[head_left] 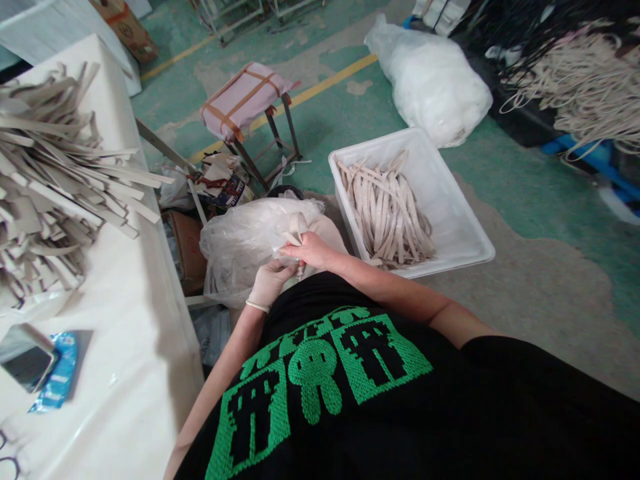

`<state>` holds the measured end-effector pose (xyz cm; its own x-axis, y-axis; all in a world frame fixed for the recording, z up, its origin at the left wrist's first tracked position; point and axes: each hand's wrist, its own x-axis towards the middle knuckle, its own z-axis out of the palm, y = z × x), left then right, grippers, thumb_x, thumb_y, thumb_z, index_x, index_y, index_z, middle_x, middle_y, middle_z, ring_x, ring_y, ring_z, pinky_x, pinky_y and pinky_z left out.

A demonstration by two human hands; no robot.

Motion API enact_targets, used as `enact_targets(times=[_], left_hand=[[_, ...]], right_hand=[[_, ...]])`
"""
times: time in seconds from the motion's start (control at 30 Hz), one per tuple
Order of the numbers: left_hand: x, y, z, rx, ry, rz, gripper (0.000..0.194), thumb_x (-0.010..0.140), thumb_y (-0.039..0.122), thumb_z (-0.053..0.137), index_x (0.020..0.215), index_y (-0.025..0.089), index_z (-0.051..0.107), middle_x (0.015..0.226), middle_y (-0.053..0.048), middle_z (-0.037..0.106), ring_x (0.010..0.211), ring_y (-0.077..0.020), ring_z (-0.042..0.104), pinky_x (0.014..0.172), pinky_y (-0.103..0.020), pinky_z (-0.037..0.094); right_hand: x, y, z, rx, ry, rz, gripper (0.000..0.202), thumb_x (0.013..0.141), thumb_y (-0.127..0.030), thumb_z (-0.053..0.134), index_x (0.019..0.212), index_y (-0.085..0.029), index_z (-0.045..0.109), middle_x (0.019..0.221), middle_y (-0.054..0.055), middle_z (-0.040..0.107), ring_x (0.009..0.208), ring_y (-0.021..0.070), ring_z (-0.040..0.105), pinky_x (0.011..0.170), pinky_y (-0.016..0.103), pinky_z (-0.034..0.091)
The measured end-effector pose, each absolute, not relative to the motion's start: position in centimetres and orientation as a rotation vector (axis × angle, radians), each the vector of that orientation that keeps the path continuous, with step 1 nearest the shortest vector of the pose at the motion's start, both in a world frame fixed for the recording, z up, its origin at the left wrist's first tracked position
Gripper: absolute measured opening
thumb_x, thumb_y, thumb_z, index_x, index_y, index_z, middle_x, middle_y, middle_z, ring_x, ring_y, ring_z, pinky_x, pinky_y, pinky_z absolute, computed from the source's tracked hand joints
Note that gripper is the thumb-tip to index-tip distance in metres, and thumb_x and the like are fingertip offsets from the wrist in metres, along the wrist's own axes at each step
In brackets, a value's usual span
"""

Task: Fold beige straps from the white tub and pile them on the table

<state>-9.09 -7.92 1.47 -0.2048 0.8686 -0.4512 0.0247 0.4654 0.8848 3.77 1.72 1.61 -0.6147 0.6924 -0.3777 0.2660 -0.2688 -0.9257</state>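
My right hand [314, 251], bare, is closed on a beige flat strap [297, 223] that curls up in a loop above the fingers. My left hand [273, 283] wears a thin white glove and is pinched close below the right one, near the strap's lower end; what lies between its fingertips is too small to make out. Both hands are in front of my black shirt, over a clear plastic bag [235, 233]. To the right, a white plastic bin [450, 207] on the floor contains a heap of similar beige straps [385, 213].
On the left, a white-covered table [125, 333] bears a large pile of beige strips [55, 167], a phone [30, 360] and a blue packet [63, 367]. Ahead stands a padded stool [245, 100]. A stuffed white bag [430, 80] and tangled cords [595, 87] are at the right.
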Motion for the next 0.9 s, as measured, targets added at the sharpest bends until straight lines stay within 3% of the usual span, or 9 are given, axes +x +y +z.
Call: enact_targets(times=[0.17,0.37,0.53,0.63,0.73,0.9], left_hand=[[-9.9,-7.9,1.1,0.694,1.548,0.915,0.036,0.061,0.043,0.088,0.084,0.016,0.082,0.077,-0.008,0.079,0.074,-0.0222,0.072,0.085,-0.036,0.056],[-11.2,-7.0,1.5,0.366,1.393,1.185,0.041,0.053,0.039,0.095,0.079,0.012,0.079,0.086,-0.011,0.079,0.081,-0.0221,0.073,0.089,-0.038,0.056],[-10.8,-5.9,2.0,0.195,1.231,1.362,0.034,0.052,0.029,0.097,0.071,0.016,0.072,0.077,-0.003,0.076,0.076,-0.0154,0.071,0.085,-0.032,0.056],[-10.1,-5.4,2.1,0.178,1.196,1.408,0.038,0.049,0.033,0.099,0.068,0.017,0.069,0.073,0.0,0.073,0.072,-0.013,0.069,0.076,-0.026,0.055],[-9.6,-5.0,2.0,0.21,1.201,1.412,0.041,0.05,0.038,0.098,0.067,0.018,0.067,0.071,0.001,0.071,0.068,-0.0124,0.067,0.07,-0.024,0.054],[-9.8,-4.9,1.8,0.25,1.205,1.398,0.035,0.061,0.041,0.093,0.071,0.018,0.068,0.077,-0.001,0.072,0.07,-0.013,0.067,0.074,-0.025,0.055]], right_hand=[[4.0,2.0,1.9,-1.215,-1.627,1.95,0.009,0.087,-0.02,0.069,0.082,-0.013,0.072,0.072,0.003,0.064,0.056,0.0103,0.057,0.047,0.021,0.051],[6.3,1.4,2.1,-1.197,-1.499,2.145,0.015,0.089,-0.02,0.063,0.078,-0.014,0.071,0.089,0.007,0.072,0.077,0.0135,0.064,0.047,0.014,0.048],[6.9,-0.9,1.7,-0.983,-1.529,2.421,0.02,0.091,-0.029,0.063,0.08,-0.014,0.07,0.087,0.007,0.072,0.082,0.0151,0.065,0.048,0.014,0.05],[6.3,-1.5,1.5,-0.907,-1.526,2.46,0.02,0.092,-0.029,0.061,0.084,-0.013,0.069,0.087,0.006,0.072,0.068,0.0106,0.061,0.049,0.015,0.052],[5.8,-1.5,1.7,-0.851,-1.495,2.452,0.024,0.094,-0.032,0.061,0.084,-0.011,0.068,0.086,0.005,0.072,0.048,0.0035,0.045,0.048,0.017,0.053],[5.8,-1.2,1.9,-0.825,-1.403,2.432,0.027,0.096,-0.034,0.058,0.083,-0.011,0.066,0.084,0.004,0.071,0.041,0.0015,0.035,0.046,0.017,0.052]])
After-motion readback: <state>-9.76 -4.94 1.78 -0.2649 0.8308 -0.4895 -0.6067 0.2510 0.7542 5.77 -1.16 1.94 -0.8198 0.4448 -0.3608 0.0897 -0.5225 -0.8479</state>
